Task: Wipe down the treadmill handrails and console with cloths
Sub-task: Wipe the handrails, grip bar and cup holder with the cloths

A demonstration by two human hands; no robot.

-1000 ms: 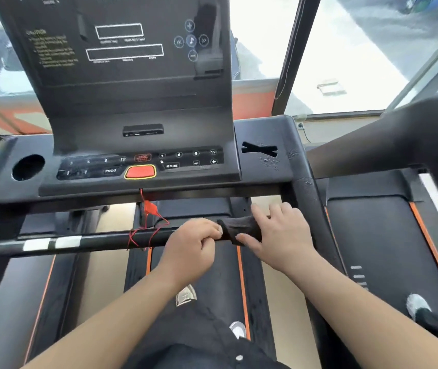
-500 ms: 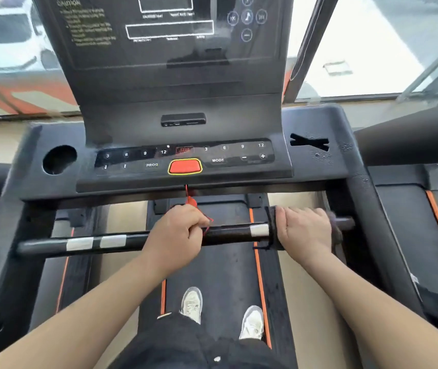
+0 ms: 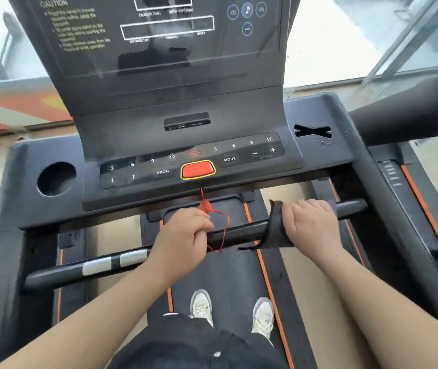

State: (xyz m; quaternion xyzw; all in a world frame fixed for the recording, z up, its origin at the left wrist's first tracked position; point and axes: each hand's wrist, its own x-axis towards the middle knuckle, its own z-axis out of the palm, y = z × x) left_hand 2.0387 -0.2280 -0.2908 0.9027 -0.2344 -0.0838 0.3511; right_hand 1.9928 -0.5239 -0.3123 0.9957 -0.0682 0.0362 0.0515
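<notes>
Room: bright window (image 3: pixel 329 41) beyond console, pale floor (image 3: pixel 118 238) under frame.
Above hands: matte black plastic console (image 3: pixel 175 102), glossy display panel, oval red button (image 3: pixel 198 169) with yellow rim. Round cup hole (image 3: pixel 56 178) up-left of left hand.
Below hands: black belt (image 3: pixel 228 272), orange stripes.
Left hand (image 3: pixel 183 241): fingers curled round black tubular handrail (image 3: pixel 55 275); thin red cord (image 3: pixel 222 230) just beside.
Right hand (image 3: pixel 311 227): wraps dark cloth (image 3: pixel 275 227) round same bar; cloth edge juts between hands.

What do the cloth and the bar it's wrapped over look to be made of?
The cloth: dark, matte fabric; it drapes limply with a frayed edge. The bar: probably black-coated metal or hard plastic, semi-gloss; a sheen runs along it, with silvery plates that look metallic.
</notes>
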